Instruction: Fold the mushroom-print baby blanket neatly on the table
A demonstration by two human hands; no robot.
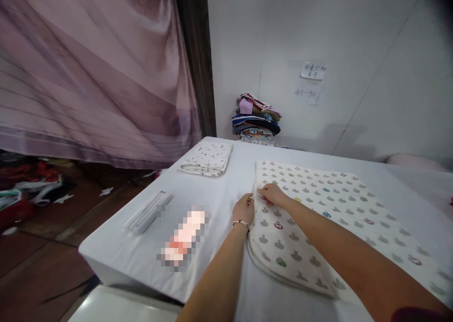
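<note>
A white patterned blanket (318, 194) with grey shapes and a few coloured ones lies on the white-covered table, its near left part folded in layers. At the blanket's left edge, my left hand (243, 210) has its fingers curled against the cloth, a bracelet on the wrist. Just right of it, my right hand (273, 194) pinches the cloth near the same edge. My right forearm crosses over the blanket and hides part of it. The fingertips of both hands are partly hidden.
A folded white cloth (207, 158) with small dark prints lies at the table's far left. Nearer are white stick-like items (148, 212) and a pixelated object (186, 239). Folded fabrics (256, 119) are piled by the wall. A purple curtain (106, 77) hangs left.
</note>
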